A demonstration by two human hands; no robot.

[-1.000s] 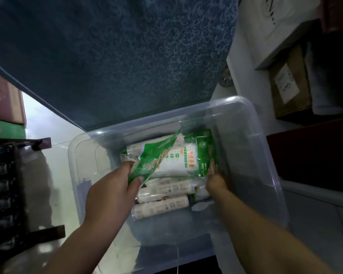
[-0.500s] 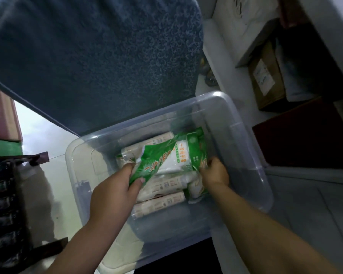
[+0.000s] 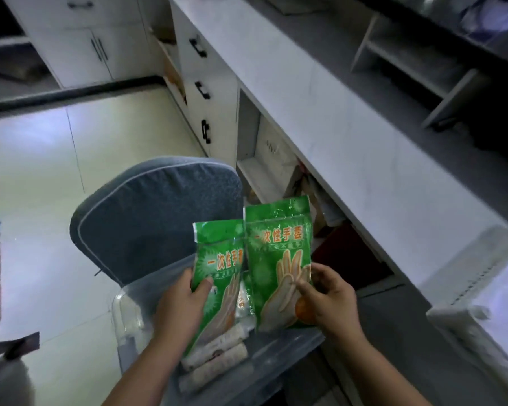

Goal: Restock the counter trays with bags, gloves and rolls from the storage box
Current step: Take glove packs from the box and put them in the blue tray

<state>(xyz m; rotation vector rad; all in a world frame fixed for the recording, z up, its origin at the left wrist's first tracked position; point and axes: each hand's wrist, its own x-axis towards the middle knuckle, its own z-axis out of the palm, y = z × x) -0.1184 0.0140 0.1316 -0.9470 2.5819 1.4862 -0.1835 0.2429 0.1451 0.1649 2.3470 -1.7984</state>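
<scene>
We see a blue cushioned chair point(image 3: 159, 218) on the pale tiled floor point(image 3: 56, 171), and beyond it white drawers point(image 3: 222, 83) with black handles point(image 3: 206, 131) next to white cabinet doors point(image 3: 79, 54).

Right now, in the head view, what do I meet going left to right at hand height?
left hand → left glove packet → right glove packet → right hand → white counter
</scene>
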